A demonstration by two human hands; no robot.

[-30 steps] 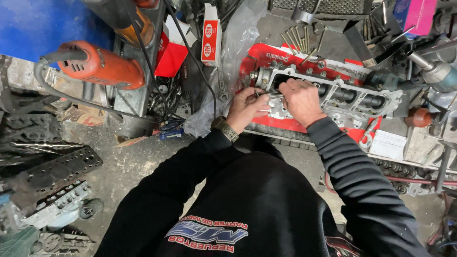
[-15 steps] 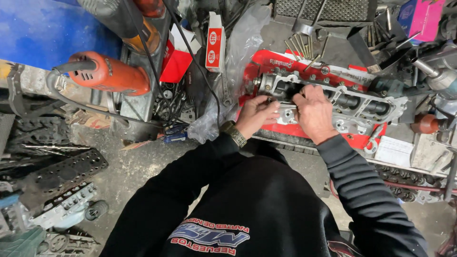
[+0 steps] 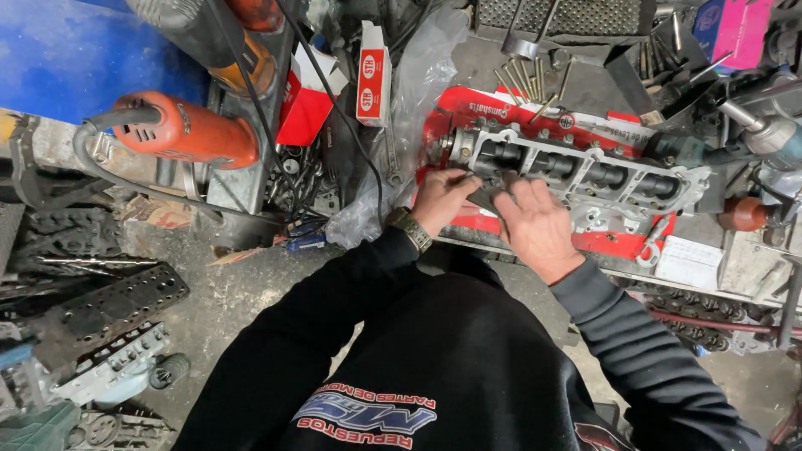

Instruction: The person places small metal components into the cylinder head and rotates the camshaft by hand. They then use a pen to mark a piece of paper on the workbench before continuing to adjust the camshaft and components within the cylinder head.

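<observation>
A cylinder head [image 3: 585, 171] lies across the bench on a flat printed box [image 3: 501, 108], with both hands at its near left end: the left hand [image 3: 443, 196] just left of the right hand [image 3: 535, 225], the two touching over what may be a small part, hidden between them. Loose valves [image 3: 526, 83] lie behind the head. A crumpled plastic bag [image 3: 409, 92] sits left of it, then a small carton [image 3: 373, 75], and a power grinder [image 3: 184, 129] farther left. A wrench [image 3: 652, 246] rests by the head's near right edge.
</observation>
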